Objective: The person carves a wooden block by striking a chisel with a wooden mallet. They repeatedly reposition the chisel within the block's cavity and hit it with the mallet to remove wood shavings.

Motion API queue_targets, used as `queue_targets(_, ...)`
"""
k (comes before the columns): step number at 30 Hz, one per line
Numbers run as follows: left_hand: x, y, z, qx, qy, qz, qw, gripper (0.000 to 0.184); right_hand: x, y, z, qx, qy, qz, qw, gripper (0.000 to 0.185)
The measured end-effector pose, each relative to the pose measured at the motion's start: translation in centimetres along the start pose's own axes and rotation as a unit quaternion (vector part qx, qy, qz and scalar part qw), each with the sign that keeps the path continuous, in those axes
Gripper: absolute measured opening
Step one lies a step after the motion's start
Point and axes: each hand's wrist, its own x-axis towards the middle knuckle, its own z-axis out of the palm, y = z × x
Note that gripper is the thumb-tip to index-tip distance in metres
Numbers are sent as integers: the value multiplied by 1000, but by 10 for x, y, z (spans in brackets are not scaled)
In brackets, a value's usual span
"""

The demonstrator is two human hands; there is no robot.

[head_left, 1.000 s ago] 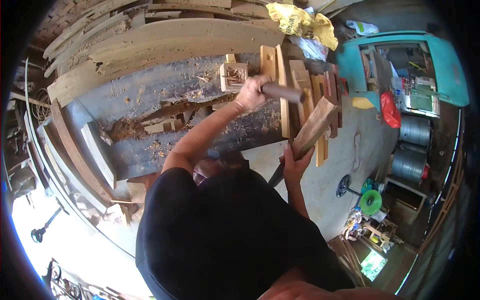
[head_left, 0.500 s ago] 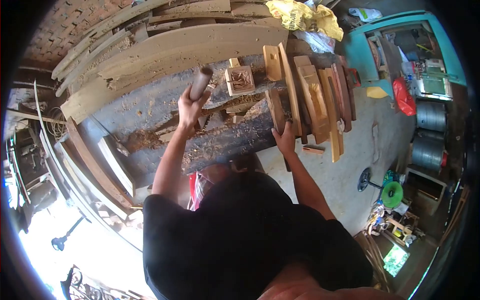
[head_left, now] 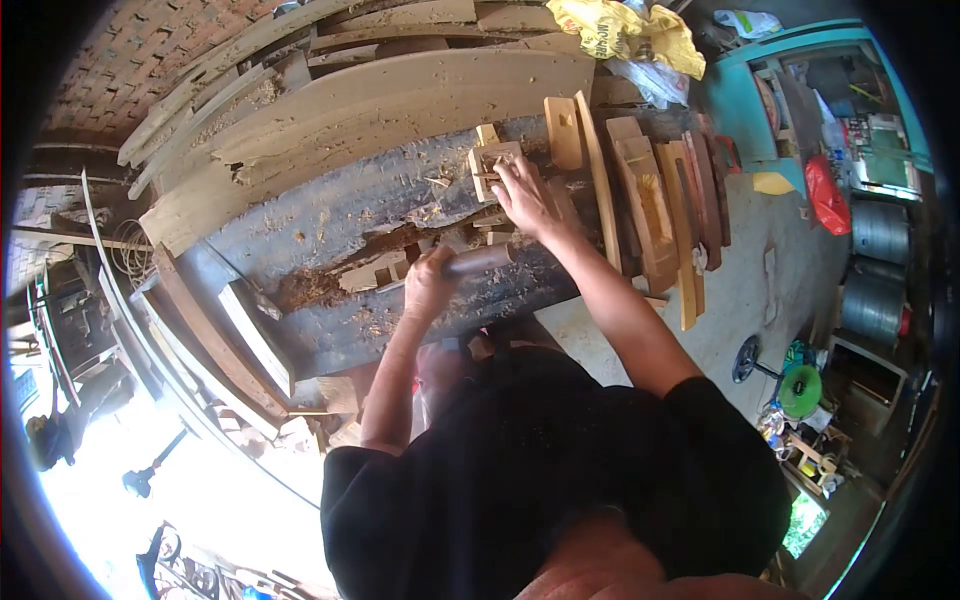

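My left hand (head_left: 428, 282) is wrapped round a brown wooden cylinder (head_left: 482, 262), which looks like a round mallet and points right across the dark workbench (head_left: 330, 215). At a small square wooden box (head_left: 484, 160), my right hand (head_left: 528, 203) reaches over the near right side with fingers apart. Those fingers cover much of the box's inside, so its small wooden pieces are mostly hidden. Partly behind my right wrist, a brown wood block (head_left: 565, 205) lies on the bench. A pale block with a hole (head_left: 563, 132) lies to the right of the box.
Several shaped wood pieces (head_left: 640, 190) lie side by side across the bench's right end. Long curved boards (head_left: 400, 110) are stacked along the far side. Shavings and offcuts (head_left: 375, 272) fill a hollow in the bench. A green fan (head_left: 800, 390) stands on the right.
My right hand has left the brown wood block and moved up to the small box. My left hand has lowered the cylinder toward me and turned it from upright to nearly level.
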Motion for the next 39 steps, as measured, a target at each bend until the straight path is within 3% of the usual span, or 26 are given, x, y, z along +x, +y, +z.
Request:
queue_targets(1,-4,0,2,1,-7,-5,1000,32,8,11,19,10,-1,0,1000,33)
queue_targets(5,-25,1,-2,-4,21,10,1000,30,22,33,39,54,33,-36,997,17)
queue_targets(6,-30,2,-3,-18,34,-24,999,29,27,44,43,59,35,-36,997,17)
queue_targets(8,-40,2,-5,-28,55,-80,995,28,35,55,44,227,31,-10,973,16)
queue_targets(9,-44,2,-7,-23,54,-82,995,28,36,54,40,278,9,61,959,16)
queue_targets(11,-50,3,-12,-8,92,-126,988,29,35,51,30,317,50,46,946,14)
queue_targets(13,-55,-8,-10,13,123,-112,986,29,33,37,23,379,-36,66,923,18)
queue_targets(14,-57,-10,-11,13,123,-154,980,29,30,19,8,390,-99,59,914,22)
queue_targets(15,-59,-10,-13,13,123,-196,973,29,24,13,14,408,-45,-23,912,24)
queue_targets(20,-58,2,-21,4,132,-197,972,29,3,32,0,269,106,-1,957,25)
queue_targets(21,-58,1,-20,12,140,-196,970,31,-4,46,2,291,41,61,954,25)
queue_targets(24,-53,13,-18,25,142,-192,971,35,-45,88,11,213,66,53,973,32)
queue_targets(26,-43,29,-17,28,138,-187,972,36,-81,105,6,64,105,31,992,40)
queue_targets(29,-22,58,-6,-3,116,-176,977,35,-136,122,11,91,41,97,990,51)
queue_targets(30,-13,68,0,-54,105,-138,983,36,-145,118,5,89,39,94,991,51)
queue_targets(32,7,95,10,-120,63,-56,989,37,-155,109,-6,22,-74,117,990,61)
queue_targets(35,41,154,12,-112,-12,67,991,32,-169,120,28,27,-36,138,989,68)
queue_targets(37,58,165,41,-121,3,121,985,33,-173,125,36,-18,-16,125,992,64)
queue_targets(39,74,182,52,-125,-3,166,978,33,-174,126,30,78,-7,94,992,62)
